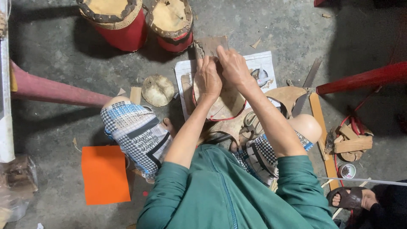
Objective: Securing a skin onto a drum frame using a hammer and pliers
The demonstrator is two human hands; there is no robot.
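Hands together at the drum's (224,106) twelve o'clock edge: left hand (208,78) and right hand (232,65) both pinch its skin; saw (308,85) at three o'clock.

small drum (222,104) top partly hidden under both hands, two red drums (121,21) cut off by top edge

- The left hand (207,79) is reaching forward, its back facing up and its fingers (206,64) curling down out of sight.
- The right hand (232,68) is lying just beside it, touching it, fingers bent.
- Both forearms are stretching forward bare, converging from green sleeves.
- The knees are spreading wide apart.
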